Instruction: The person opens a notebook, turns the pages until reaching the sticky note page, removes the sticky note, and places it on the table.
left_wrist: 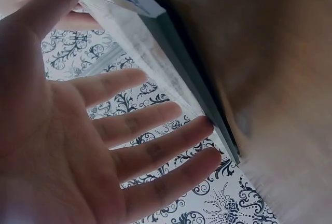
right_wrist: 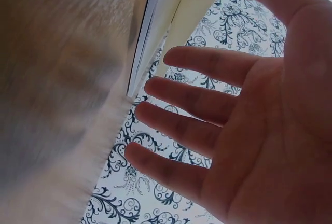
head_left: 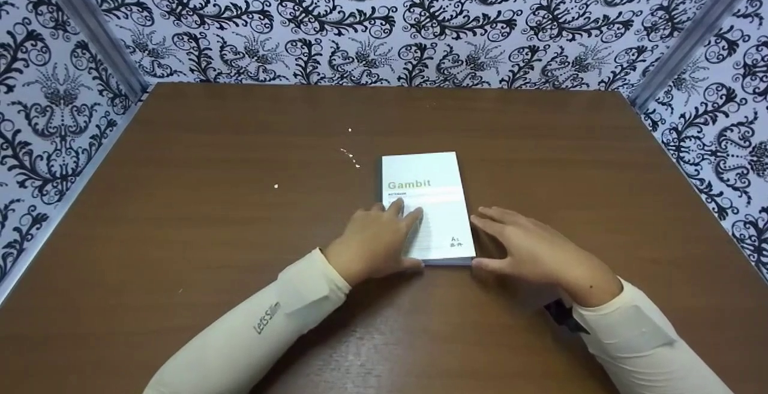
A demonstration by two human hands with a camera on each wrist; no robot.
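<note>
Notebook: white rectangular paper "Gambit" notebook (head_left: pixel 427 205) is lying flat on the brown wooden table (head_left: pixel 210 214).
Left hand (head_left: pixel 375 241): fingers straight, resting on the cover.
Right hand (head_left: pixel 528 250): released, flat just beside the notebook's right edge.

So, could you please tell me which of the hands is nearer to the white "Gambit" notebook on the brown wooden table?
Left. The left hand rests on the white notebook's cover; the right hand lies beside its right edge.

Notebook (head_left: pixel 429 202) near-left corner hidden under left hand (head_left: pixel 375 241), small cover print illegible, table (right_wrist: pixel 57 79) blurred
</note>
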